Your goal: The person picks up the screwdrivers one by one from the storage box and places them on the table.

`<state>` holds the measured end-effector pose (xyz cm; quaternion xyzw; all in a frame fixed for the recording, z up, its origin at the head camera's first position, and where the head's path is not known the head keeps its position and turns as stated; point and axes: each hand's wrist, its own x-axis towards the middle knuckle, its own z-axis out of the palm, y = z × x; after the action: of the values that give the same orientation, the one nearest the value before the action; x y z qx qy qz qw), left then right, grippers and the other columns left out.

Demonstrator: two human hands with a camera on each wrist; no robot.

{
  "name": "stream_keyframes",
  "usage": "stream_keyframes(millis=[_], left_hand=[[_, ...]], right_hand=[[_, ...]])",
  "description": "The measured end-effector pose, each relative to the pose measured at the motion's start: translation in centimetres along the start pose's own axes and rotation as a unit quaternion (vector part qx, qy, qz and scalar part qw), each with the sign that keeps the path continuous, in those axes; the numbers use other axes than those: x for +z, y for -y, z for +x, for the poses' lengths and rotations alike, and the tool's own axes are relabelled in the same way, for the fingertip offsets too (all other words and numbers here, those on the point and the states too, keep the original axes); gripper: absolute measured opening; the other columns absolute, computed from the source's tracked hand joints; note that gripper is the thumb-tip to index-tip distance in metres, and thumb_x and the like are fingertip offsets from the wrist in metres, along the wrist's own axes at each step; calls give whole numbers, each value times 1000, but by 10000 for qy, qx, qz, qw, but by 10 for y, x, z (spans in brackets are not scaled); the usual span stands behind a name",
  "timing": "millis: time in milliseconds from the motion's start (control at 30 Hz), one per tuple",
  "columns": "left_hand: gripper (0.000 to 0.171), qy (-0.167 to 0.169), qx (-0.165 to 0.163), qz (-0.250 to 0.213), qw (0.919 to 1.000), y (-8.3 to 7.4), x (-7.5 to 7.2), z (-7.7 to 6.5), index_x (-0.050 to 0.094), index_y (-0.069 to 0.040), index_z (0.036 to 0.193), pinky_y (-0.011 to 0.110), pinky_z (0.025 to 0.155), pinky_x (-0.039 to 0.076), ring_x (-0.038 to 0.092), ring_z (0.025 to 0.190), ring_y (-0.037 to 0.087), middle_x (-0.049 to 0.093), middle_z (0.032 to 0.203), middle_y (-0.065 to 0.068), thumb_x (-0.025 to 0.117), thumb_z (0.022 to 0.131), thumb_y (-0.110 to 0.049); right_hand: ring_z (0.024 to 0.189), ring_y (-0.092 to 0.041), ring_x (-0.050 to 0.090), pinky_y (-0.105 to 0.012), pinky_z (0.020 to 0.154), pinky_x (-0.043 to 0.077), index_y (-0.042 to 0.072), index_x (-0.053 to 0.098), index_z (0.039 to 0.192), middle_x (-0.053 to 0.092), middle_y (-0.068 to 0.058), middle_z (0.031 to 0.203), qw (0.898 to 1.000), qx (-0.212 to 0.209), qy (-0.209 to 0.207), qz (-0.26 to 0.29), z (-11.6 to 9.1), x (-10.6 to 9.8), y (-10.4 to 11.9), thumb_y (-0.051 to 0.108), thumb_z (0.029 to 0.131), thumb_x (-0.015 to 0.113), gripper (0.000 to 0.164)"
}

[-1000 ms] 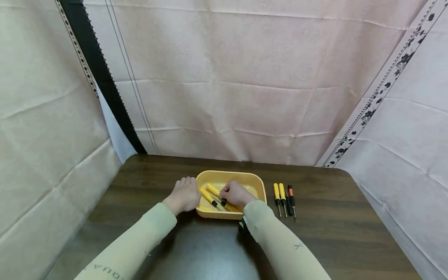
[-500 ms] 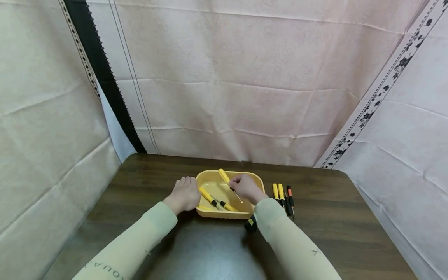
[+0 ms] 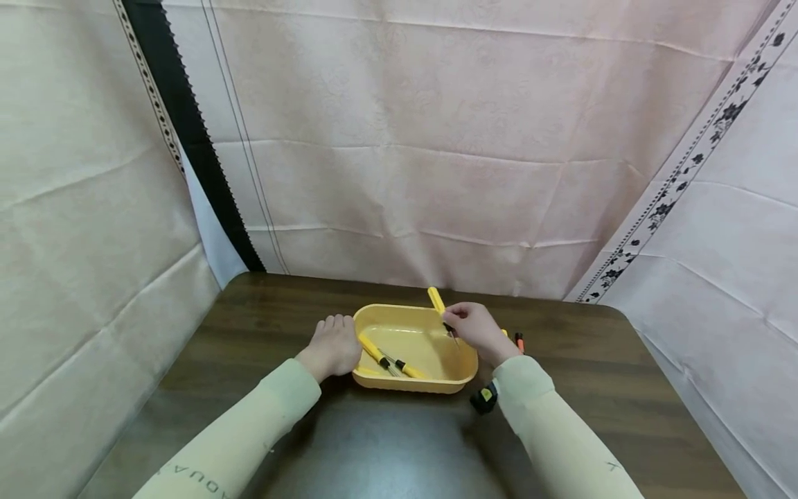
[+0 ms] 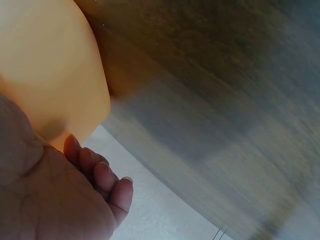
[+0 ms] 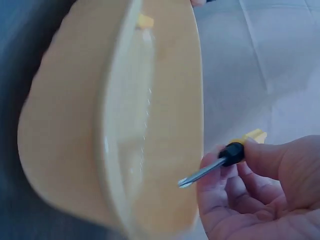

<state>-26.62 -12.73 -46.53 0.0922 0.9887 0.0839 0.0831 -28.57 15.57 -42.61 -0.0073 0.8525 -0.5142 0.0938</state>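
Note:
My right hand [image 3: 479,327] pinches a screwdriver [image 3: 436,299] by its yellow-and-black handle, over the right end of a yellow plastic basin [image 3: 405,386]. Its cross-shaped metal tip [image 5: 185,183] points down toward the basin in the right wrist view. At the basin's left end my left hand [image 3: 337,346] holds the rim, with curled fingers [image 4: 120,195] against the outer wall in the left wrist view; the thumb is hidden there. Inside the basin, toward the left, lie a yellow-handled screwdriver [image 3: 373,350] and another one [image 3: 411,371], their shafts crossing.
Right of the basin, handle ends of laid-out screwdrivers, one orange-red [image 3: 519,341], show past my right hand, which hides most of them. A black device [image 3: 483,399] hangs under my right wrist. The brown wooden table [image 3: 580,388] ends at a cloth backdrop [image 3: 399,173].
My right hand has lifted the yellow-handled screwdriver out of the pile and carried it right, to the basin's right end. My left hand stays on the left rim.

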Motion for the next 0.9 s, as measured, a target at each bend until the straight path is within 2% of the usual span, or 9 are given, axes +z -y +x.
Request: stream_keyframes(millis=[133,233,433,567,733,900], left_hand=[[36,-16,-35,-30,10000,-2,-2,0,44,2,122,45,95,28,36,97,28,43,105,13,33,95,-20],[36,13,-19,-55,10000,-3,-3,-1,44,2,121,45,93,29,36,95,28,43,103,13,33,95,-20],[33,80,-15,64,9999,-2,-3,-3,45,0,117,43,88,30,35,92,27,41,99,11,34,95,-22],[31,45,5,101,9999,-2,-2,-2,44,0,115,44,87,30,35,92,27,41,99,12,36,96,-24],[31,41,27,78,10000,-2,-1,-3,45,0,115,44,88,30,35,92,27,41,99,11,36,96,-24],[32,39,-55,42,10000,-2,0,-2,44,0,117,45,91,29,35,94,28,41,101,12,35,96,-22]], right_hand=[[97,-35,63,-37,79,53,-3,60,123,61,-22,116,9996,-209,-143,129,0,-21,-6,17,98,58,32],[100,-34,62,-40,83,51,-3,58,126,61,-22,118,9993,-281,-190,142,-4,-39,-13,20,98,58,36],[100,-28,63,-45,88,49,1,55,130,59,-19,122,9999,-40,-74,144,-15,-65,-30,27,98,57,42],[98,-28,63,-48,86,48,4,54,132,57,-19,124,9998,146,-20,115,-16,-74,-41,31,99,56,43],[105,-34,60,-47,88,48,-1,49,134,55,-20,124,9992,156,140,332,-17,-81,-51,26,99,55,45],[94,-29,60,-46,85,48,-4,45,136,52,-23,122,9990,214,173,365,-18,-90,-59,23,100,53,45]])
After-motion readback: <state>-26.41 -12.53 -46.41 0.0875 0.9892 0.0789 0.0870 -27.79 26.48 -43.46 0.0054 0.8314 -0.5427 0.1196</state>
